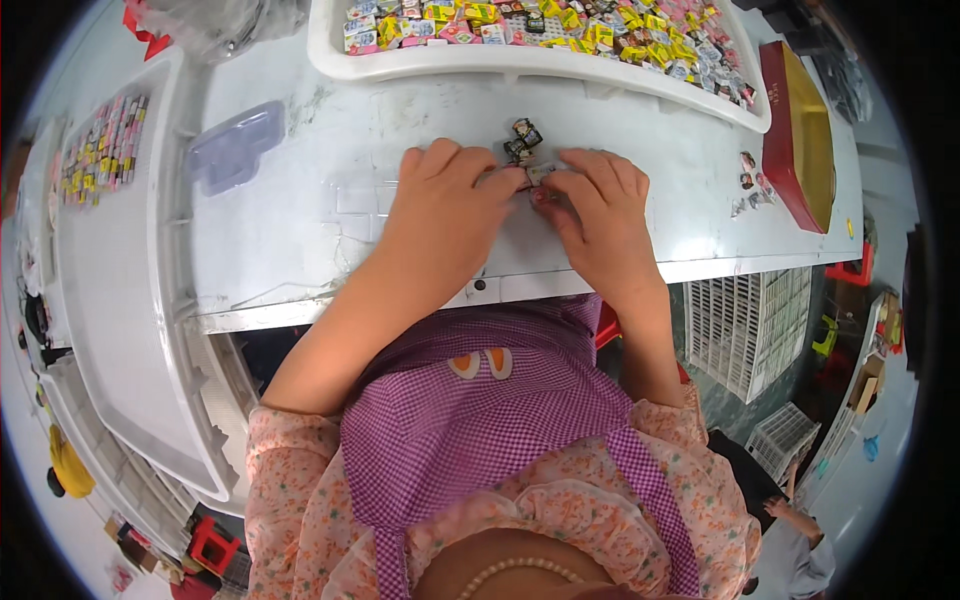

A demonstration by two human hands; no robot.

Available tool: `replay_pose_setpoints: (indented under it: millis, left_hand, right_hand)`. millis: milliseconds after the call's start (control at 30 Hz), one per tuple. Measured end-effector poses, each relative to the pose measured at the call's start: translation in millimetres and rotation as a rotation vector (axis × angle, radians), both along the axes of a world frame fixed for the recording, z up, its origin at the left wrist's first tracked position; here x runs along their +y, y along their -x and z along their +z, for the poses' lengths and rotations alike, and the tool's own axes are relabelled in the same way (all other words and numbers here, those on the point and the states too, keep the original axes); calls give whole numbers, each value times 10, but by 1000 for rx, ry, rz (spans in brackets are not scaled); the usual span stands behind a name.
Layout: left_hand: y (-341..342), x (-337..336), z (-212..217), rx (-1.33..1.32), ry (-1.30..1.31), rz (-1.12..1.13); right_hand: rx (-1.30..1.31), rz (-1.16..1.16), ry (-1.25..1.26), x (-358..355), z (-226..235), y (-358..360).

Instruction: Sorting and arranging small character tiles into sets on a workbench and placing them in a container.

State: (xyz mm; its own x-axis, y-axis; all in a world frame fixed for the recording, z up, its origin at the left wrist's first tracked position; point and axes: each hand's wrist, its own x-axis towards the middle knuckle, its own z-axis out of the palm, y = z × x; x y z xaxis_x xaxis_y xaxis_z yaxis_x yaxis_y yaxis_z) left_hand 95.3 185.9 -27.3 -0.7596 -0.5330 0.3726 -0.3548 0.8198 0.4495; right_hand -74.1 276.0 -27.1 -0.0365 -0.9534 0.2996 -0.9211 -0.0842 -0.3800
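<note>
Both hands meet over the white table (320, 120), just beyond its front edge. My left hand (440, 215) pinches the left side of a short group of small box-shaped pieces (537, 177). At the group's right end, the thumb and forefinger of my right hand (607, 205) close on a pinkish piece; my fingers partly cover it. Beyond the fingertips lie several dark printed box-shaped pieces (523, 138), touching or nearly touching the group. Whether the pieces are joined to one another I cannot tell.
A large white tray (540, 62) heaped with colourful small boxes stands at the back. To the right are loose pieces (747, 180) and a red box with a gold inside (800, 140). A translucent plastic mould (235, 145) lies left, beside a long white tray (120, 330) holding rows of pieces.
</note>
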Motion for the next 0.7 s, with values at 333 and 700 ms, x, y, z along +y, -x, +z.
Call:
replay_pose_setpoints:
  millis: [333,700]
  left_hand:
    - [79,-96,93,42,-130,-9]
    - [-764,-287,67,26,-278,29]
  right_hand:
    - [-87,38,-59,-27,-44,2]
    - [-45,-110,70,69,16,-89]
